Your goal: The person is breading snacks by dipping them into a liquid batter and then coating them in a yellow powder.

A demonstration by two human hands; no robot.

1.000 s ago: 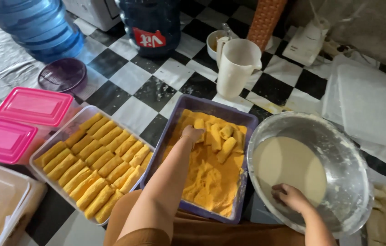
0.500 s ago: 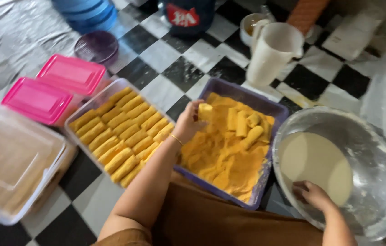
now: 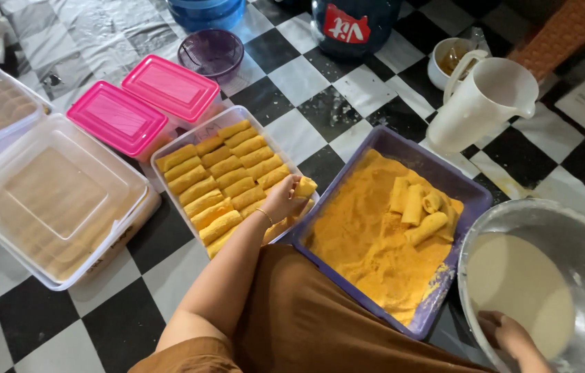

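While the left hand (image 3: 284,200) grips a breaded roll (image 3: 304,186) with closed fingers, it hangs over the right end of the clear box (image 3: 168,141), where many such rolls lie in rows. Just beside it stands the purple tray (image 3: 475,197) with crumbs and a few more rolls. The right hand (image 3: 510,336) rests in the metal bowl (image 3: 582,231) on pale batter; its grip I cannot tell.
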